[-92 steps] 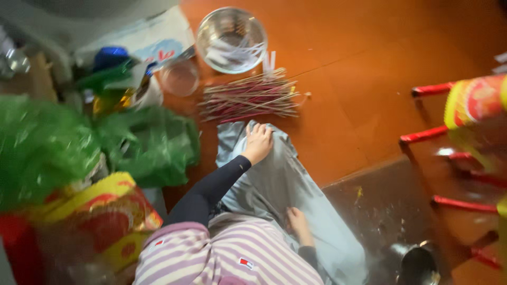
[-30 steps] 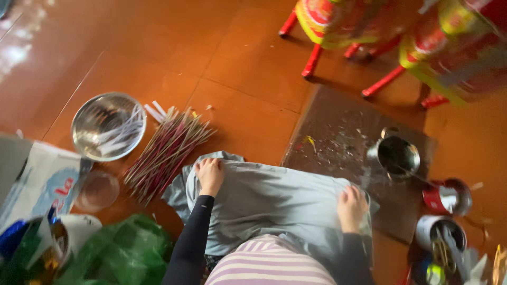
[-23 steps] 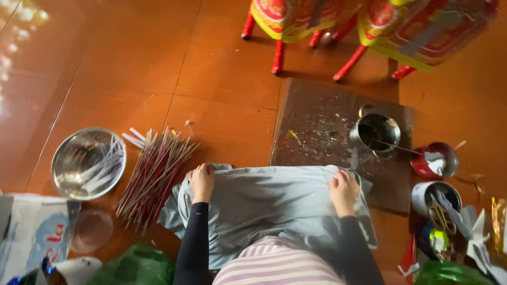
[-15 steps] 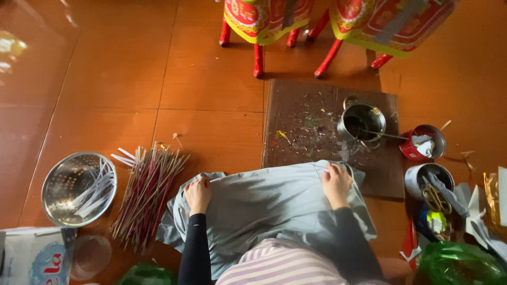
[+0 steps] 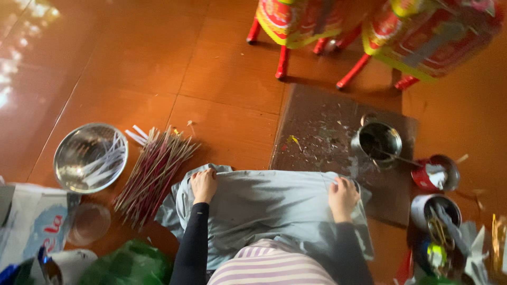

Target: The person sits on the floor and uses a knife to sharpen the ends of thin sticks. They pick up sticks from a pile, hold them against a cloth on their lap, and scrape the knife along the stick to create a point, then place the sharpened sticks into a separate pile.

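Observation:
A grey cloth (image 5: 264, 206) lies spread over my lap, reaching down to the orange tiled floor. My left hand (image 5: 203, 184) grips its far left edge, fingers curled over the fold. My right hand (image 5: 343, 196) grips the far right edge the same way. Both arms are in dark sleeves, above a striped shirt (image 5: 272, 266). A bundle of thin red and pale sticks (image 5: 156, 171) lies on the floor just left of my left hand.
A steel bowl (image 5: 91, 157) with white strips sits left of the sticks. A dark spattered board (image 5: 327, 142) lies ahead, bearing a metal pot (image 5: 377, 143). Tins (image 5: 435, 173) stand at right. Red-legged decorated objects (image 5: 296, 24) stand at the back. Bags and paper crowd the lower left.
The view has swung from the left side round to the front. Both hands now hold the far edge of the cloth, which is spread wider and flatter over the lap.

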